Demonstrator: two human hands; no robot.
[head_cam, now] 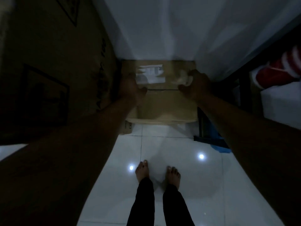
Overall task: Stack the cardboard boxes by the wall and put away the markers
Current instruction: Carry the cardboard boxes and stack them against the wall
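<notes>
A brown cardboard box with a torn white label on top sits close to the white wall, above another box whose corner shows underneath at the left. My left hand grips the box's left edge, thumb on top. My right hand grips its right edge with curled fingers. No markers are visible. The scene is dim and blurred.
A tall dark cardboard box with printed marks stands at the left. A dark metal frame with red and white items stands at the right, something blue at its foot. My bare feet stand on glossy white tiles.
</notes>
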